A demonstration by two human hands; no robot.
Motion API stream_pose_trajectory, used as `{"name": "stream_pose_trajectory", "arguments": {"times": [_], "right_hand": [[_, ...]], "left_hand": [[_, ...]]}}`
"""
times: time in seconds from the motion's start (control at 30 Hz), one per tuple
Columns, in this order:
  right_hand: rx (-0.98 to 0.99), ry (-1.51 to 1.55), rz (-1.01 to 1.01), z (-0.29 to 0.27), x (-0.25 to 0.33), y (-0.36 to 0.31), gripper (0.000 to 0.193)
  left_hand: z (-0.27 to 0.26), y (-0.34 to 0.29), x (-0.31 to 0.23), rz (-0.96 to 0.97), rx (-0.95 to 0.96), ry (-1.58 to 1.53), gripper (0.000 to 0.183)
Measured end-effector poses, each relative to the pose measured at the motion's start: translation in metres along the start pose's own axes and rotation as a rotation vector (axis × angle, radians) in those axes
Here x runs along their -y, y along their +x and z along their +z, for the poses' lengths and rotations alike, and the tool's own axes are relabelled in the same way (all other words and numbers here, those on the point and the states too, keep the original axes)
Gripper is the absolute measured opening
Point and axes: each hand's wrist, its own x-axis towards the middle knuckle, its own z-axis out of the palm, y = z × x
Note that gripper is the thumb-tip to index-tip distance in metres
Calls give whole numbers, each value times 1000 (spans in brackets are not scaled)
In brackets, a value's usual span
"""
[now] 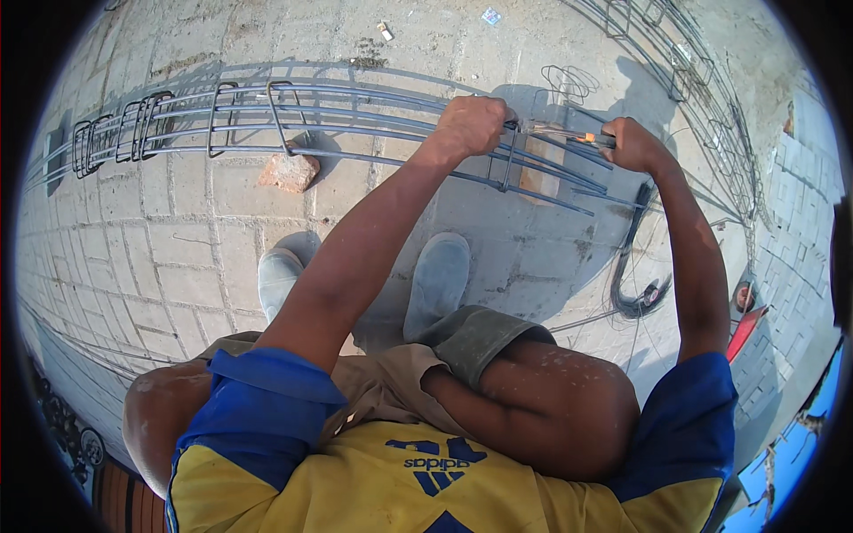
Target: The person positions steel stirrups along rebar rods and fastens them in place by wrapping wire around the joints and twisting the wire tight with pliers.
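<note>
A long cage of steel rebar point(373, 118) with square stirrups point(287, 117) stretches in front of me from the far left to the middle right. My left hand point(474, 127) is closed around the upper bars, beside a stirrup point(507, 158) near the cage's right end. My right hand point(631, 146) is wrapped round the grip of a slim hand tool point(582, 137) with a dark handle and an orange part. The tool points left toward that stirrup; its tip is too small to make out. Several loose stirrups point(142, 129) sit bunched on the cage's left part.
A broken brick point(289, 171) lies under the cage, and a pale block point(539, 169) supports its right end. Coiled dark wire point(638, 300) lies on the paved ground point(200, 289) at right. Another rebar cage point(689, 75) runs along the upper right. A red object point(746, 332) lies beyond my right arm.
</note>
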Motion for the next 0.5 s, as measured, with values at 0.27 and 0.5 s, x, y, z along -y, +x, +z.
{"name": "stream_pose_trajectory", "arguments": {"times": [0.27,0.5], "right_hand": [[-300,-319,-57,-53,8,39,24],[-278,-606,-317,-91,30,98,25]], "left_hand": [[7,5,4,-12,-67,13,28],[-3,5,4,-94,49,-59,27]]}}
